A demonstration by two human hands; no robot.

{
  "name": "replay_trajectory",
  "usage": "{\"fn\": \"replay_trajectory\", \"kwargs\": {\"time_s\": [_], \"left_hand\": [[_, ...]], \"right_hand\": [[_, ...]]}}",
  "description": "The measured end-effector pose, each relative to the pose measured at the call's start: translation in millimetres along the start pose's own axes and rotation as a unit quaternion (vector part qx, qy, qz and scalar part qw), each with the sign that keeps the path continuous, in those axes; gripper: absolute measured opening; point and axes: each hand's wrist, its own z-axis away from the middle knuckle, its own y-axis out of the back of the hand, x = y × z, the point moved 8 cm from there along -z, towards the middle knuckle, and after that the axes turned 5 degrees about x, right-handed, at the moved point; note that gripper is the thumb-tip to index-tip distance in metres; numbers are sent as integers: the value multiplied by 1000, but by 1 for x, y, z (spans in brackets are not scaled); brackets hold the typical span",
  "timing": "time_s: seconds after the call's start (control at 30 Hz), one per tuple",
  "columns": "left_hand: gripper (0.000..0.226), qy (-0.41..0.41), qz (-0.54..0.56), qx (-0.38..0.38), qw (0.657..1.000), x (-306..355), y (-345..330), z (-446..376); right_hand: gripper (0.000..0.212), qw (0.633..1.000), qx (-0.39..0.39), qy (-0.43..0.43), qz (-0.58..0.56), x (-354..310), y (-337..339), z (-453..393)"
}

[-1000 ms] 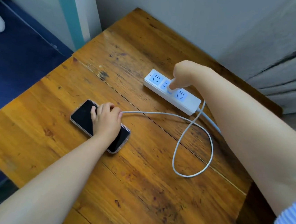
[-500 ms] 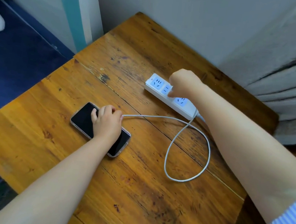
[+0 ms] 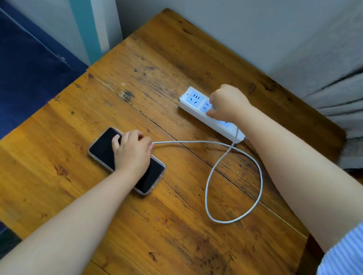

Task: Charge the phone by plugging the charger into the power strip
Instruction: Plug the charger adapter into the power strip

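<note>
Worn wooden table (image 3: 82, 194) fills the frame, wall behind. At centre left, my left hand (image 3: 131, 152) lies loosely curled on the dark phone (image 3: 103, 147), its cable (image 3: 230, 220) seemingly attached. Upper right, my right hand (image 3: 226, 103) is clenched over the power strip's (image 3: 192, 104) middle socket (the charger plug hidden inside, I judge). Seating it remains; both arms reach forward.

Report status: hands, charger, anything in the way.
Left hand flat on phone. Right hand closed over power strip, charger hidden beneath. Cable looped loose on table; nothing blocking.
</note>
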Motion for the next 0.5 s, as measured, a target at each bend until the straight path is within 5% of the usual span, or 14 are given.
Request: {"fn": "replay_trajectory", "kwargs": {"time_s": [0.37,0.5], "left_hand": [[25,-8,128,-10,992,-4,22,4],[22,-5,204,-72,976,-15,31,17]], "right_hand": [[32,995,-19,8,97,-3,-1,1],[33,978,138,81,131,-42,17,28]]}}
